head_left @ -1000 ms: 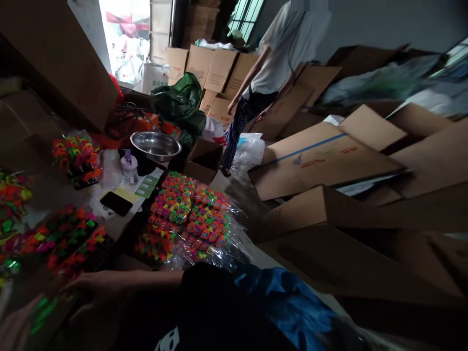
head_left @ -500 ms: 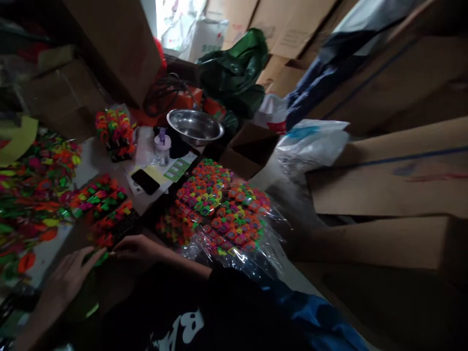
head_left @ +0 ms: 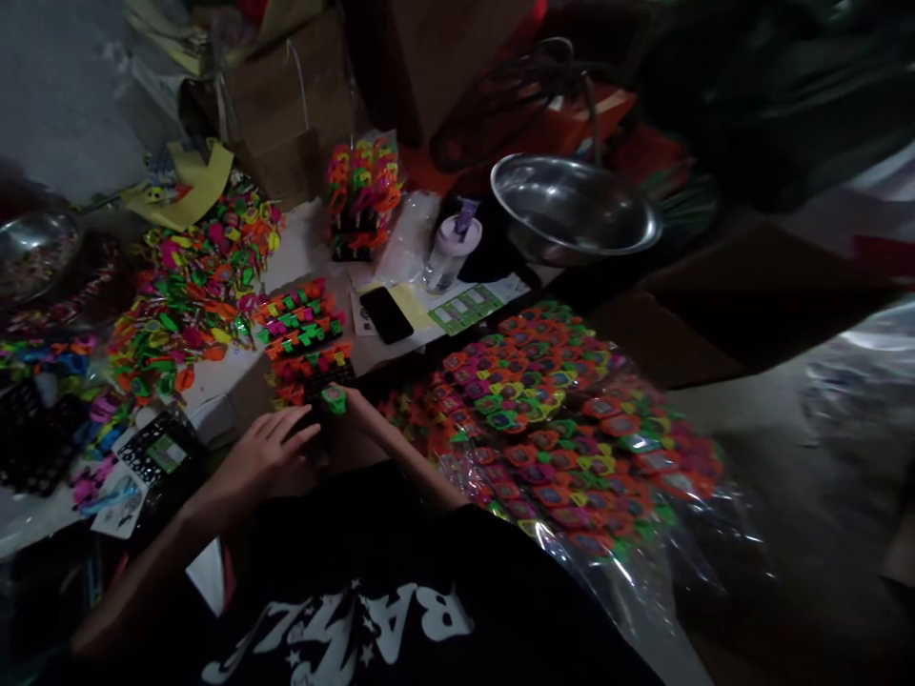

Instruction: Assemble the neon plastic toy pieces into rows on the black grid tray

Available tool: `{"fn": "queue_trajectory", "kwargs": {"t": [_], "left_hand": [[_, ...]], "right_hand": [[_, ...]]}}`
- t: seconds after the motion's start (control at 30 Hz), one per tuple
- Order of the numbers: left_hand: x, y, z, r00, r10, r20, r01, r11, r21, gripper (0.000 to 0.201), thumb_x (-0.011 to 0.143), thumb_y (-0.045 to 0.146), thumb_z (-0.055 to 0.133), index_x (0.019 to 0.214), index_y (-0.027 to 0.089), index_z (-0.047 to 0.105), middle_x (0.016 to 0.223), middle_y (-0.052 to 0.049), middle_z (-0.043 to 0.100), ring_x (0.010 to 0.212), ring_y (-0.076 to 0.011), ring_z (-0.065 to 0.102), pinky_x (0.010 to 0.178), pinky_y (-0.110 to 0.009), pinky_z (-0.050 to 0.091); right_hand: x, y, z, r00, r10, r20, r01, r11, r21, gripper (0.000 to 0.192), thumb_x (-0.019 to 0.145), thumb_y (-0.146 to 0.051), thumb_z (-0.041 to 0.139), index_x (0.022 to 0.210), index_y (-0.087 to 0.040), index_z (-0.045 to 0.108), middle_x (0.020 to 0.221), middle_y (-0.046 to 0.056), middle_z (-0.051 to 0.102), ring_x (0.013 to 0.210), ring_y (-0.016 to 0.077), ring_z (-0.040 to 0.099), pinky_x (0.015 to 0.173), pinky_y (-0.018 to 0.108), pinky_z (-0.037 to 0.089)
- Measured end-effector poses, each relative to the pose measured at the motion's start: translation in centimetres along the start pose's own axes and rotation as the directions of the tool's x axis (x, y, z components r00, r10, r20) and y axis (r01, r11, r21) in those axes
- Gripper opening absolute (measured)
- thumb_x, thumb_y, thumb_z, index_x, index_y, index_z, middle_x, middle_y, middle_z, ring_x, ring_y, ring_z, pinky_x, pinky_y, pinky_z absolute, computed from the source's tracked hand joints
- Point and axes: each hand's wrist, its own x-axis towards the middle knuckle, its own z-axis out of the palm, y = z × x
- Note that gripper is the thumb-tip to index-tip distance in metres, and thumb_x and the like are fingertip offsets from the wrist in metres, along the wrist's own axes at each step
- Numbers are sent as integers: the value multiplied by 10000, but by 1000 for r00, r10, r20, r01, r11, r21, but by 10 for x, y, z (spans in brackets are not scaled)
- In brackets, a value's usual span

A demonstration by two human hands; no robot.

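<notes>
The right hand (head_left: 350, 405) was mostly hidden behind the forearm; its fingers pinched a small green toy (head_left: 333, 397) at the near edge of a black tray (head_left: 315, 381) of bright toys. The left hand (head_left: 268, 457) lay just beside it, fingers spread loosely, holding nothing. The dim table (head_left: 307, 243) also bore a phone (head_left: 386, 314), a bottle (head_left: 449, 252), a steel bowl (head_left: 572, 210) and bagged toys (head_left: 564, 419). Cardboard boxes (head_left: 286, 105) stood behind.
</notes>
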Motion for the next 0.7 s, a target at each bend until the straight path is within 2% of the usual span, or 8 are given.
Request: {"fn": "queue_trajectory", "kwargs": {"t": [0.07, 0.17, 0.27, 0.33, 0.47, 0.6, 0.7], "left_hand": [[-3, -17, 11, 994, -109, -14, 109, 994, 2, 445, 960, 329, 472, 1397, 244, 477, 1458, -107, 461, 1338, -254, 438, 1076, -415, 408], [-7, -41, 39, 973, -230, 3, 230, 973, 8, 474, 951, 344, 487, 1409, 223, 468, 1473, -128, 443, 1343, -271, 435, 1076, -421, 408], [-12, -51, 68, 961, -272, 40, 273, 962, -11, 473, 943, 324, 501, 1405, 225, 476, 1473, -132, 446, 1352, -267, 431, 1086, -425, 401], [-15, -52, 81, 959, -280, 50, 281, 960, -17, 467, 941, 325, 508, 1397, 227, 487, 1483, -134, 435, 1359, -270, 425, 1084, -430, 403], [-21, -50, 90, 959, -280, 46, 281, 960, -17, 443, 941, 323, 512, 1374, 227, 513, 1503, -133, 410, 1372, -268, 410, 1075, -424, 410], [-22, -49, 91, 962, -271, 27, 272, 961, -46, 413, 938, 319, 521, 1341, 229, 543, 1516, -121, 395, 1381, -268, 397, 1087, -430, 400], [-22, -47, 92, 962, -272, 35, 273, 961, -41, 412, 940, 315, 519, 1340, 221, 543, 1523, -125, 383, 1388, -273, 385, 1095, -443, 391]], "right_hand": [[20, 17, 5, 999, 35, -20, -33, 996, 81, 140, 816, -221, 518, 808, -120, 615, 785, 18, 635, 685, 77, 503, 670, 166, 425], [39, 31, 13, 999, 39, -35, -35, 992, 125, 201, 812, -267, 518, 803, -109, 643, 816, 46, 665, 747, 103, 544, 749, 204, 464], [44, 36, 20, 999, 30, -42, -24, 991, 132, 245, 823, -297, 514, 832, -102, 662, 823, 59, 685, 785, 112, 555, 795, 218, 482], [43, 37, 24, 998, 47, -49, -41, 991, 126, 252, 828, -297, 507, 810, -101, 664, 805, 61, 688, 786, 112, 557, 803, 216, 489], [41, 39, 29, 994, 73, -77, -66, 994, 86, 227, 831, -240, 489, 826, -105, 671, 841, 75, 696, 822, 122, 589, 829, 220, 498], [45, 40, 33, 998, 41, -40, -41, 999, 23, 255, 850, -176, 443, 914, -125, 684, 895, 80, 706, 857, 116, 612, 891, 220, 491], [50, 40, 34, 1000, 17, -19, -19, 995, -99, 273, 831, -122, 435, 949, -125, 682, 854, 74, 706, 868, 124, 626, 917, 237, 489]]}}
